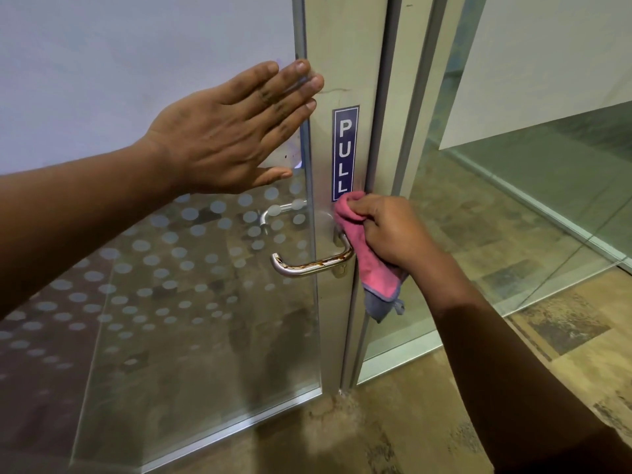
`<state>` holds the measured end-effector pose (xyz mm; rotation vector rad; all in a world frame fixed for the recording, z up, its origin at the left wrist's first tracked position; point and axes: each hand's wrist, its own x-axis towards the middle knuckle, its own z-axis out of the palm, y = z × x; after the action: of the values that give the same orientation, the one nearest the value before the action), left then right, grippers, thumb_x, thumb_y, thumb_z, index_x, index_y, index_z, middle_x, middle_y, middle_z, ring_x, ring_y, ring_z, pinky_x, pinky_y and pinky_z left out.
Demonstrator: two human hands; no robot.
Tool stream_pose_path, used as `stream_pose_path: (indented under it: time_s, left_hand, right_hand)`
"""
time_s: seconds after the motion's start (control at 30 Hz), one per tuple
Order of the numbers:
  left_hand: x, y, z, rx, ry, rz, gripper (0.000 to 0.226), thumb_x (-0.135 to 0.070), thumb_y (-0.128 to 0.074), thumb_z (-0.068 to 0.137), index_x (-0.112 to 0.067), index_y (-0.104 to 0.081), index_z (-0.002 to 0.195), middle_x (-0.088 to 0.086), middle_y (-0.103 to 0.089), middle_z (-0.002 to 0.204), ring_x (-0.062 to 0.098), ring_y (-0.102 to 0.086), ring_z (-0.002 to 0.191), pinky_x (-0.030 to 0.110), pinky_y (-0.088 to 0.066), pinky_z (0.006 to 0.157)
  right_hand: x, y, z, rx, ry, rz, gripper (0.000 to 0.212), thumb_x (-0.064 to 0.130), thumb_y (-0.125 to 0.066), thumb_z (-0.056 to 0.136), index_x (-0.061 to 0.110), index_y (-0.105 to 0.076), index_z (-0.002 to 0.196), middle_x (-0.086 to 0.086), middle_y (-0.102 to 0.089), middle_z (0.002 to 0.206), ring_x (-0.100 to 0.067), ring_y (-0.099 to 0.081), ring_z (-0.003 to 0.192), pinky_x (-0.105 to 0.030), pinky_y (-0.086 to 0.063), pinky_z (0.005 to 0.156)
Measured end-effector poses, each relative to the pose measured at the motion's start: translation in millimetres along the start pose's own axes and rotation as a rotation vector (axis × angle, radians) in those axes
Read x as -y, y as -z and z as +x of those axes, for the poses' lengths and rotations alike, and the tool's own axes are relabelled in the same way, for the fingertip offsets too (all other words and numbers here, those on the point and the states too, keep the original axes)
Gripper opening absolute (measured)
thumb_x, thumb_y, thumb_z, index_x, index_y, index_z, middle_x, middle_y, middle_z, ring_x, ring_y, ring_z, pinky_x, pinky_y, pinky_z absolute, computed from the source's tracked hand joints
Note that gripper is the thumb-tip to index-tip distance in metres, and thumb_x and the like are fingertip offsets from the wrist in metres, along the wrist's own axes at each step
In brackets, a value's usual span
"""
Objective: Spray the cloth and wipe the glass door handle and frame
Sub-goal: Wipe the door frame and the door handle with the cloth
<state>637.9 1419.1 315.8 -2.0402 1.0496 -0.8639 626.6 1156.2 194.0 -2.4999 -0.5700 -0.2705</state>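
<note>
A glass door (191, 319) with frosted dots has a pale metal frame (342, 63) carrying a blue PULL sticker (344, 152). A steel lever handle (311, 265) with rusty marks sticks out from the frame. My right hand (393, 230) is closed on a pink cloth (369, 261) with a grey edge, pressing it against the frame just under the sticker, above the handle's base. My left hand (232, 131) lies flat with fingers spread against the glass and frame edge, above the handle. No spray bottle is in view.
A second handle (277, 212) shows through the glass on the far side. To the right stands a fixed glass panel (513, 200) with a metal bottom rail. The floor (393, 422) is mottled brown tile.
</note>
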Motion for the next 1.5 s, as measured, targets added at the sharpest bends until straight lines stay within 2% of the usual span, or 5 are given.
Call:
stream_pose_path:
  time_s: [0.17, 0.57, 1.03, 1.17, 1.5]
  left_hand:
    - [0.2, 3.6, 1.5, -0.011, -0.01, -0.046, 0.085, -0.057, -0.008, 0.105, 0.007, 0.005, 0.159, 0.031, 0.006, 0.167, 0.041, 0.006, 0.157, 0.053, -0.005, 0.129]
    - [-0.2, 3.6, 1.3, 0.004, 0.002, -0.008, 0.085, -0.058, -0.007, 0.104, 0.006, 0.009, 0.159, 0.028, 0.009, 0.168, 0.039, 0.009, 0.157, 0.051, -0.004, 0.129]
    - [-0.9, 1.3, 0.7, -0.02, 0.004, 0.01, 0.084, -0.057, -0.008, 0.105, 0.005, 0.009, 0.159, 0.027, 0.007, 0.168, 0.039, 0.007, 0.158, 0.049, -0.003, 0.129]
    - [-0.4, 1.0, -0.3, -0.02, 0.006, 0.011, 0.084, -0.057, -0.008, 0.105, 0.005, 0.009, 0.16, 0.026, 0.007, 0.169, 0.038, 0.007, 0.158, 0.049, -0.002, 0.13]
    - [0.4, 2.2, 0.5, 0.013, 0.002, -0.009, 0.086, -0.059, -0.005, 0.103, 0.006, 0.006, 0.159, 0.029, 0.007, 0.168, 0.04, 0.008, 0.157, 0.052, -0.005, 0.129]
  right_hand:
    - [18.8, -1.6, 3.3, 0.049, 0.079, -0.05, 0.035, 0.014, -0.057, 0.088, 0.021, -0.072, 0.12, -0.008, -0.071, 0.125, -0.034, -0.063, 0.117, -0.046, -0.052, 0.1]
    - [-2.0, 9.0, 9.0, 0.035, -0.018, -0.136, 0.023, 0.006, -0.064, 0.086, 0.02, -0.079, 0.096, -0.001, -0.077, 0.104, -0.026, -0.067, 0.096, -0.034, -0.053, 0.083]
    - [-21.6, -5.3, -9.5, 0.065, -0.032, 0.015, 0.041, -0.001, -0.055, 0.089, 0.022, -0.074, 0.117, -0.004, -0.076, 0.112, -0.024, -0.067, 0.101, -0.021, -0.042, 0.082]
    - [-27.4, -6.0, -15.7, 0.007, -0.025, 0.105, 0.04, 0.0, -0.056, 0.092, 0.022, -0.073, 0.12, -0.001, -0.075, 0.116, -0.018, -0.067, 0.105, -0.029, -0.05, 0.095]
    - [-30.7, -20.4, -11.5, 0.096, -0.127, 0.263, 0.042, -0.008, -0.053, 0.09, 0.016, -0.074, 0.117, -0.006, -0.074, 0.112, -0.023, -0.066, 0.108, -0.039, -0.052, 0.099]
